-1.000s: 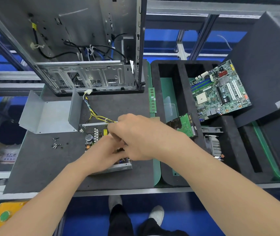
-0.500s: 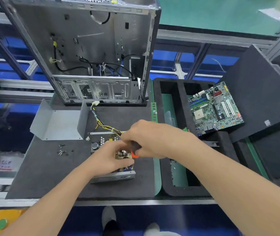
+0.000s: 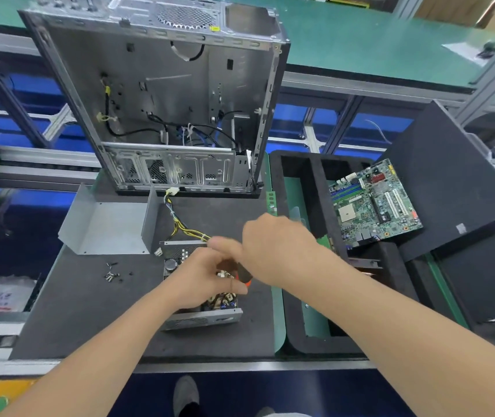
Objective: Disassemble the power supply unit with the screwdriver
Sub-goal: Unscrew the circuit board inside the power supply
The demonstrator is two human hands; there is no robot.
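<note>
Hands meet over the power supply unit (image 3: 201, 319), which sits with its lid off on the dark mat (image 3: 90, 311), near the front edge of the bench and just left of the black foam tray (image 3: 300, 341). The right hand (image 3: 273, 245) comes in from the right with its fingers wrapped around the screwdriver (image 3: 244, 273). Only a bit of the tool's black and orange handle shows below the palm, and its tip is hidden among the unit's parts. The left hand (image 3: 207, 278) lies on top of the exposed circuit board with its fingers curled down. Whether it pinches anything there cannot be told. A bundle of yellow and black cables (image 3: 180, 224) runs from the far end of the unit toward the computer case (image 3: 174, 100), which stands upright and open at the far side of the mat. The removed metal cover (image 3: 111, 230) lies to the left of the cables, beside the unit's far left corner. A small cluster of loose screws (image 3: 112, 273) rests on the mat near the cover, to the left of the unit. A green motherboard (image 3: 372, 203) lies tilted on the far right part of the tray.
</note>
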